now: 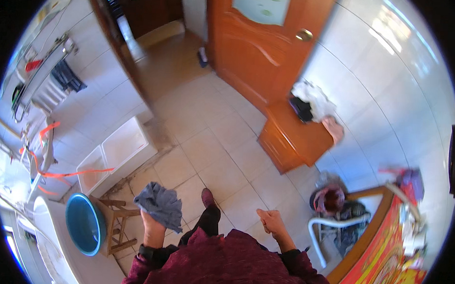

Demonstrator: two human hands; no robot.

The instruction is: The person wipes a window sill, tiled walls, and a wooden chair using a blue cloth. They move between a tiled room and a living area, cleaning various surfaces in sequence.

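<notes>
My left hand holds up a crumpled grey-blue cloth, which hides most of the fingers. To the left of it, a round teal plastic basin rests on a wooden stool. My right hand hangs in front of me at the right, its fingers curled in and nothing visible in them. Beneath both hands lies a pale tiled floor, with one dark red shoe of mine showing.
An orange-brown door stands by a doorway. Clothing lies on a low wooden cabinet. At the left are a white two-part basin, an orange hose and a towel rack. A patterned red-yellow cover lies at right.
</notes>
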